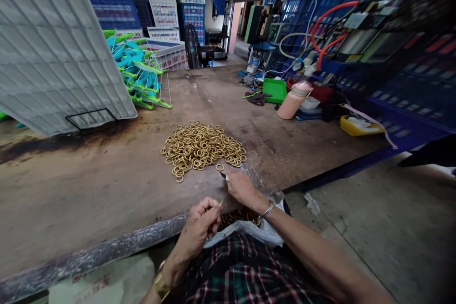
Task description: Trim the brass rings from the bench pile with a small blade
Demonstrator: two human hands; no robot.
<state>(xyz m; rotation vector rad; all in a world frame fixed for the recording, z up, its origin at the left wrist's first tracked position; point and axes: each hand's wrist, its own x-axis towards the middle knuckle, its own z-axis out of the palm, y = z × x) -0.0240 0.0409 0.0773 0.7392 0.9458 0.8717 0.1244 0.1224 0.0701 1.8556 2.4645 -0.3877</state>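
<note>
A heap of brass-coloured rings (pixel 201 145) lies on the wooden table. One loose ring (pixel 220 167) rests at its near edge, by the tip of a small black-pointed tool (pixel 223 175). My right hand (pixel 242 187) is closed around this tool, whose exact kind I cannot make out. Nearer to me, my left hand (pixel 200 221) pinches a brass ring (pixel 220 204) seen almost edge-on between thumb and fingers. Below the table edge, a white bag (pixel 265 232) in my lap has more rings (pixel 245 216) in it.
A grey ribbed panel (pixel 64 47) stands at the left beside green and turquoise plastic parts (pixel 140 69). To the right are a pink bottle (pixel 294 100), a green tray (pixel 274 90) and a yellow tray (pixel 361 126). Stacked crates (pixel 192 14) and a fan (pixel 194 47) stand behind.
</note>
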